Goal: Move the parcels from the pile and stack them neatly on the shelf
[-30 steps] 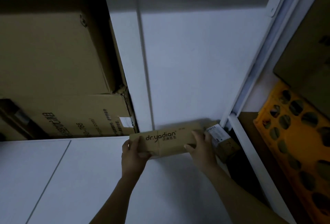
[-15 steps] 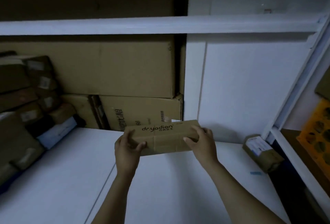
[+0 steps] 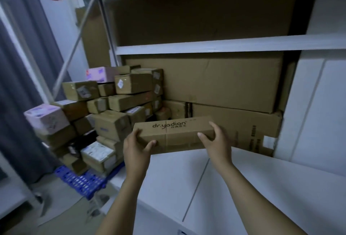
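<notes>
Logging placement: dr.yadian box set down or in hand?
In hand: the left hand and right hand grip the ends of the dr.yadian box. Whether it touches the white shelf: cannot tell.

The left hand (image 3: 137, 150) and right hand (image 3: 218, 142) grip the two ends of a long brown "dr.yadian" parcel (image 3: 174, 133), level over the white shelf (image 3: 243, 188). Left of the parcel a pile of parcels (image 3: 112, 107) sits on a blue pallet (image 3: 80, 180). Behind the parcel lie big cartons (image 3: 224, 85).

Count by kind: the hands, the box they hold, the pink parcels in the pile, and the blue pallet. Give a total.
hands: 2 (left hand, right hand)
dr.yadian box: 1
pink parcels: 2
blue pallet: 1
Total: 6
</notes>
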